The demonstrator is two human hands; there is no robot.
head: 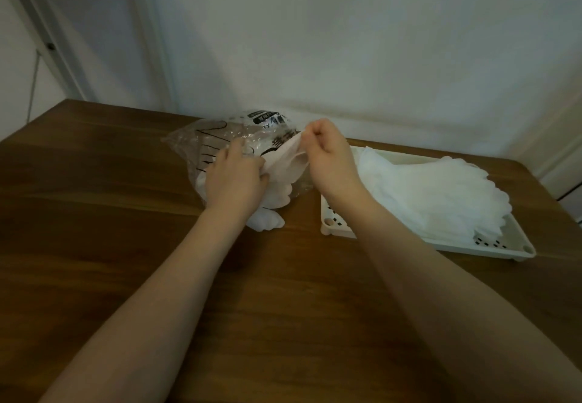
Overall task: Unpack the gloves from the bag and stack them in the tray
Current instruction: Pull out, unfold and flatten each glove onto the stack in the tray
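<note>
A clear plastic bag [220, 138] with black print lies on the wooden table near the wall. White gloves [267, 218] poke out of its near end. My left hand [234, 179] rests on the bag and pinches the near edge of a white glove [285, 163]. My right hand [330, 157] pinches the same glove's upper edge, fingers curled, just above the bag's mouth. To the right stands a cream tray [522, 250] holding a stack of white gloves [434, 191].
The wooden table [94, 213] runs to a white wall at the back. A door frame [44, 34] stands at the far left. The tray's perforated floor shows at its near corners.
</note>
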